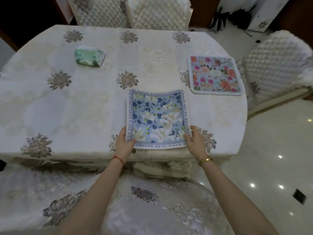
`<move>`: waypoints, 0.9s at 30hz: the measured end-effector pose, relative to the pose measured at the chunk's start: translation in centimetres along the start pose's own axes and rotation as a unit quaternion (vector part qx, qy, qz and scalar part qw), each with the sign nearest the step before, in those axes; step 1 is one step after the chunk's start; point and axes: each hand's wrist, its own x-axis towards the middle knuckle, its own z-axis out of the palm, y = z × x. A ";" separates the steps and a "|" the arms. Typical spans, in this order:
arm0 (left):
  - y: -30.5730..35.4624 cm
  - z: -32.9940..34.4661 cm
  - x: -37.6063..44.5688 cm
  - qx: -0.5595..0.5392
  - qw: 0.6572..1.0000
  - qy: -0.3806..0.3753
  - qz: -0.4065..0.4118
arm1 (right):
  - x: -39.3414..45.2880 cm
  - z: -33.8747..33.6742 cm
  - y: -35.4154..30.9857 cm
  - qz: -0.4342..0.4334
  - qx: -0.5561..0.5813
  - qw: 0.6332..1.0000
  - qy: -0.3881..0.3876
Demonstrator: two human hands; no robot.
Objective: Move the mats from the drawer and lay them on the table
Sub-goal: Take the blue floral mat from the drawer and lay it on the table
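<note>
- A person's left hand point(124, 142) and right hand point(194, 139) grip the near corners of a blue floral mat point(158, 118), thumbs on top, at the near edge of a cloth-covered table point(84, 107).
- A pink floral mat point(215, 75) lies flat near the table's right edge, well apart from the blue one.
- A green tissue pack point(89, 56) sits at far left.
- Quilted chairs point(159, 13) ring the table.

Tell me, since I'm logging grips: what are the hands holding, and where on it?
Both hands, left hand and right hand, hold the blue floral mat by its two near corners.
</note>
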 end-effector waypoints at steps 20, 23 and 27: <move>-3.3 0.2 1.2 -0.024 0.999 0.023 -0.011 | 0.9 1.5 3.6 0.028 -0.057 0.998 0.027; -3.3 0.2 1.0 0.023 0.999 0.035 0.006 | 0.6 1.1 4.1 0.018 -0.068 0.997 0.025; -3.3 0.4 1.0 0.108 0.990 0.061 0.062 | 0.4 1.0 4.4 -0.011 -0.156 0.987 0.037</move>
